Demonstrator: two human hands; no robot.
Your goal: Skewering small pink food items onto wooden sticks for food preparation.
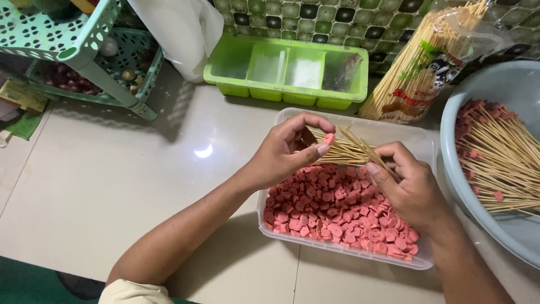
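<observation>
Surface: pale, glossy tiled floor (112, 186) with a green-and-black mosaic wall (337, 17) behind; the person works low over it.
Tray: clear plastic container (292, 233) between the forearms, its near half heaped with small pink sausage slices (332, 214), loose bamboo skewers (343, 152) lying at its far end.
Left hand: the left hand (281, 157) is raised over the tray, thumb and forefinger pressed together on a single sausage slice (329, 138), held by its rim, with its flat face seemingly turned toward the other hand.
Right hand: the right hand (408, 186) is closed on one thin skewer (365, 149), gripped low on the shaft, its tip slanting up-left toward the pinched slice; whether the tip already touches it cannot be told.
Handling, slice: light, soft and probably a little greasy; likely to split or squash if pinched hard, so an edge grip that leaves the centre free suits it.
Handling, skewer: very light, stiff but thin and springy, sharp at the tip; a hold nearer the point would likely steady it.
Basin: grey bowl (495, 79) at the right holds skewers already loaded with pink pieces (495, 152).
Nearby: bagged bundle of skewers (427, 67) leaning on the wall, lime-green compartment box (287, 70), mint plastic rack (79, 50), white plastic bag (180, 28).
</observation>
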